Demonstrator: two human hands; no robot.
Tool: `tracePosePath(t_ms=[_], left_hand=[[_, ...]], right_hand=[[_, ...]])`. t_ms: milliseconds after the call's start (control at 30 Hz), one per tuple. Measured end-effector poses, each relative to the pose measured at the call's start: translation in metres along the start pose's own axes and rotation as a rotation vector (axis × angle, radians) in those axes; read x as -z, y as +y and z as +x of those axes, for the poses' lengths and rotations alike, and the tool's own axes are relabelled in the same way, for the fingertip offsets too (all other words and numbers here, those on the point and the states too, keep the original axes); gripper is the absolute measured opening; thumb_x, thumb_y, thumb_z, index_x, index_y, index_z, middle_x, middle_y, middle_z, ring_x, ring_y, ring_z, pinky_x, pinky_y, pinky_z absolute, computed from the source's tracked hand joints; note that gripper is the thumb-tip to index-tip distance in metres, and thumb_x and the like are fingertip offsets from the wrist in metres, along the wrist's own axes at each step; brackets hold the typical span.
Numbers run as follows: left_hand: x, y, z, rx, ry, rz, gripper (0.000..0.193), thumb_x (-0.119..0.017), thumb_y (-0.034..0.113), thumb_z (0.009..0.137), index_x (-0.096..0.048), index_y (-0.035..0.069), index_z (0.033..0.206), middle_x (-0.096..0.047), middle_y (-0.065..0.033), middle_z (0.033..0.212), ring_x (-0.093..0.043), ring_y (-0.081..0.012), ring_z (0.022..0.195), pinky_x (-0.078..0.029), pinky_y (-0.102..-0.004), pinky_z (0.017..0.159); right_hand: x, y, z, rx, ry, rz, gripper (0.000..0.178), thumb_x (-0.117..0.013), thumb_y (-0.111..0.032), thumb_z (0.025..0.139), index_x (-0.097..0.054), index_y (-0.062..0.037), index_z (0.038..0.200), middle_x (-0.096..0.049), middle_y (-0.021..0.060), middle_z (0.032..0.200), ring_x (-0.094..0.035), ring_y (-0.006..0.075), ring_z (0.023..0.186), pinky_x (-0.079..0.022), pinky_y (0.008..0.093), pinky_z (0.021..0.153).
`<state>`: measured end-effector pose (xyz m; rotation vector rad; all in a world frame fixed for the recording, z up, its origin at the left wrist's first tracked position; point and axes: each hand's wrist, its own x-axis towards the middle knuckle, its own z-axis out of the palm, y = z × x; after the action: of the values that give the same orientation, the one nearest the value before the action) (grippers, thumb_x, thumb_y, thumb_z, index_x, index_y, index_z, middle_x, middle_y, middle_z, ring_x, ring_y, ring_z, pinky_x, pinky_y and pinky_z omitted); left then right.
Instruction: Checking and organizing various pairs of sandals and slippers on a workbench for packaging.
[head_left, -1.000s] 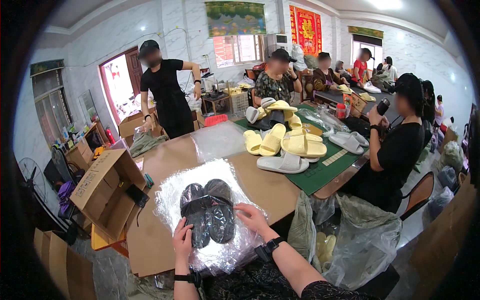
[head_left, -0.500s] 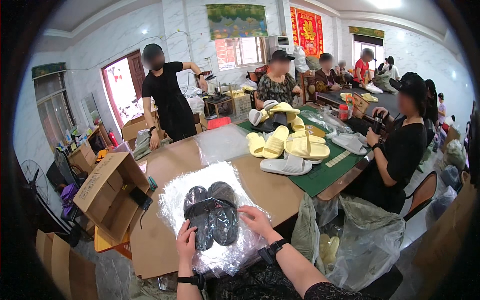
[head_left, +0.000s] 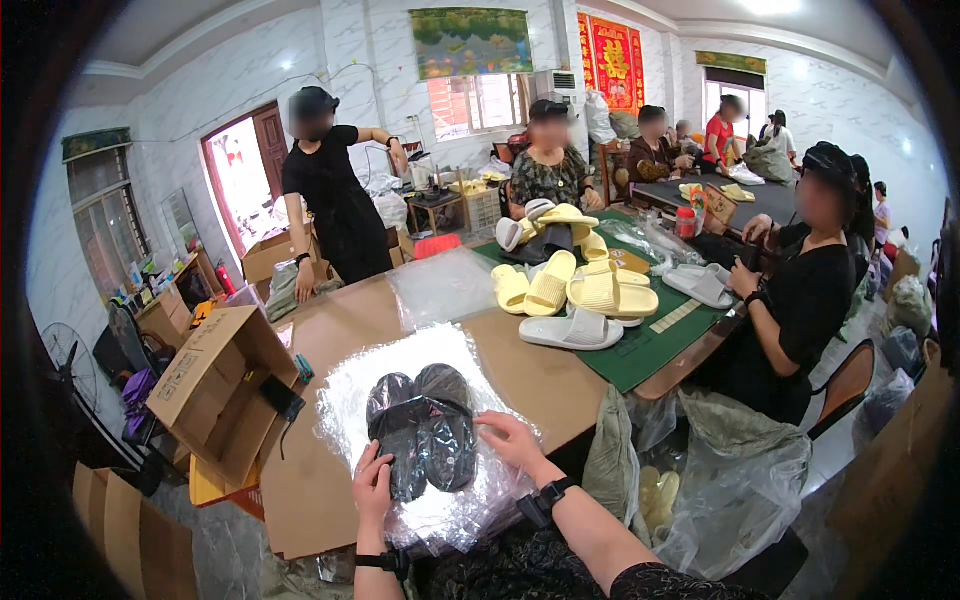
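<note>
A pair of black slide slippers [head_left: 447,440] lies side by side in a clear plastic bag in front of me, on a pile of shiny clear plastic bags [head_left: 350,390]. My left hand [head_left: 372,485] rests at the lower left edge of the slippers, its fingers laid on the bag and not wrapped round anything. To the right of the slippers, my right hand [head_left: 508,438] lies on the plastic with its fingers stretched toward the right slipper. Both hands look open.
Yellow slippers [head_left: 550,285] and grey slippers [head_left: 572,330] are heaped on a green mat [head_left: 625,362]. An open cardboard box [head_left: 215,385] stands left. Flat clear plastic [head_left: 445,285] lies beyond the pile. A large plastic sack [head_left: 730,480] hangs at right. Co-workers [head_left: 335,190] surround the table.
My hands and the bagged slippers have stayed in place. The co-worker at the right has lowered a dark bottle, and the seated one across the table has shifted.
</note>
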<state>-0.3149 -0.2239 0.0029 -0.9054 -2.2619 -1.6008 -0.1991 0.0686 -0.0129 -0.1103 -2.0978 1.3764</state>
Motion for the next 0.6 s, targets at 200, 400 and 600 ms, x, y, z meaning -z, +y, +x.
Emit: tracePosePath(t_ms=[200,400,600], left_hand=[[-0.018,0.023,0.004,0.001,-0.064,-0.026,0.023,-0.057,0.003,0.091,-0.072,0.000,0.107,-0.055,-0.0193,0.142,-0.050,-0.0325,0.133,-0.037,-0.0393,0.112],[0.012,-0.039,-0.002,-0.092,-0.021,0.057,0.025,-0.050,0.004,0.096,-0.069,-0.010,0.105,-0.053,-0.0231,0.142,-0.051,-0.0326,0.130,-0.040,-0.0383,0.107],[-0.014,0.003,0.001,0.003,-0.065,-0.017,0.024,-0.054,0.003,0.092,-0.071,-0.005,0.107,-0.054,-0.0217,0.142,-0.048,-0.0332,0.135,-0.034,-0.0390,0.113]], right_hand=[[0.019,0.007,-0.007,-0.021,0.039,0.007,0.029,-0.067,-0.022,0.092,-0.069,-0.0139,0.120,-0.063,0.0109,0.130,-0.058,0.0268,0.122,-0.046,0.0353,0.103],[-0.008,-0.010,0.004,0.028,-0.079,0.006,0.030,-0.065,-0.021,0.093,-0.067,-0.0123,0.122,-0.064,0.0091,0.127,-0.059,0.0246,0.119,-0.044,0.0348,0.104],[0.021,-0.009,-0.008,-0.066,-0.031,0.072,0.029,-0.065,-0.019,0.093,-0.068,-0.0117,0.121,-0.063,0.0106,0.128,-0.059,0.0245,0.119,-0.047,0.0354,0.101]])
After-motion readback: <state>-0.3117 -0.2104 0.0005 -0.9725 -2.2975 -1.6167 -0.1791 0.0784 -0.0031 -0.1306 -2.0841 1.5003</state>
